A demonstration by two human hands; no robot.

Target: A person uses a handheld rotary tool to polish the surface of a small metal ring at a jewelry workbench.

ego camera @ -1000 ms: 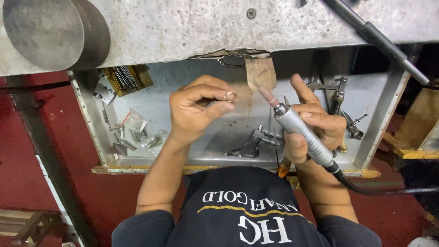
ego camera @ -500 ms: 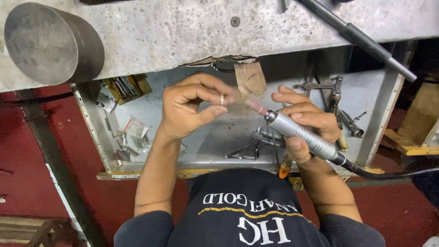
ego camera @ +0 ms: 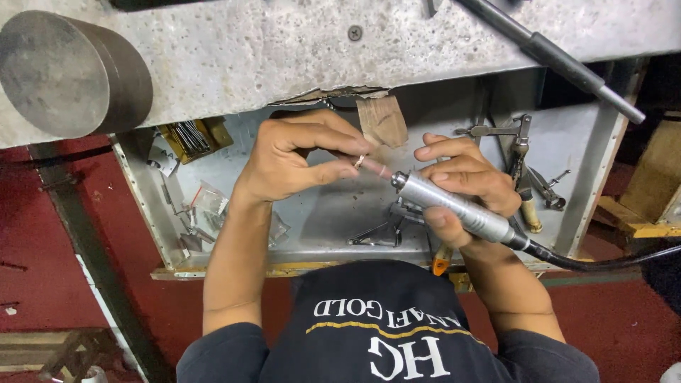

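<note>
Fingers (ego camera: 333, 172) of the left hand (ego camera: 291, 159) are pinched on a small gold ring (ego camera: 360, 162); a silver rotary handpiece (ego camera: 454, 208) is gripped by the right hand (ego camera: 464, 188).

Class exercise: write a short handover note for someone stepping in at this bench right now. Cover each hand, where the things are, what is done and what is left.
Left hand: pinches a small ring between thumb and fingers, over the open drawer.
Right hand: grips the rotary handpiece, its pinkish tip at the ring.
Wooden peg juts from the bench edge just behind the ring.
Done: ring and tool brought together.
Left: how far the ring is worked cannot be told; it is too small to judge.
</note>
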